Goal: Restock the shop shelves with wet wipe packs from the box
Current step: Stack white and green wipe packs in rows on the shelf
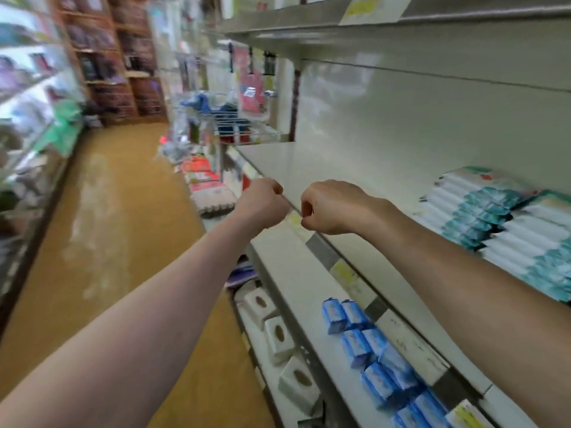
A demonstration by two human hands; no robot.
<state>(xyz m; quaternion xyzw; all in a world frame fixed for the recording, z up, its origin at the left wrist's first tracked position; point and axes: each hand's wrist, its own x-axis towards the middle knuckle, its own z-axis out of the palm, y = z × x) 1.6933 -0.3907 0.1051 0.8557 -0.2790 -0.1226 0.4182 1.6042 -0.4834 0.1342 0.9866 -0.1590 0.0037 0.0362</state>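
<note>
Nearest: both my forearms reach forward over the lower tiers. Below the right forearm, a row of small blue packs (367,347) in glossy wrap sits on a lower shelf. One tier further down are white cartons (278,335) with oval openings on top.

Mid-distance: my left hand (262,202) and right hand (335,208) are side by side, close but apart, at the front edge of the shelf (309,168). The fingers (306,208) of both hands are curled in together. I see nothing held in either. A yellow price label (295,220) on the edge strip lies between them; I cannot tell whether a fingertip touches it.

Task items: the wet wipe packs (500,217) are on this same shelf, to the right of my right hand, at about its depth. They are flat, soft film packs, white with teal print, in layered stacks set side by side. Their long edges appear to run along the shelf, though blur prevents certainty. My right hand is the nearer. The supply box is not in view.

Judgement: the bare, smooth white panel beyond my hands and left of the stacks is the space to fill. With nothing in hand, the next move calls for fetching packs and laying them flat in line with those stacks.

Farthest: an ochre floor (123,227) and blurred stocked shelving.
</note>
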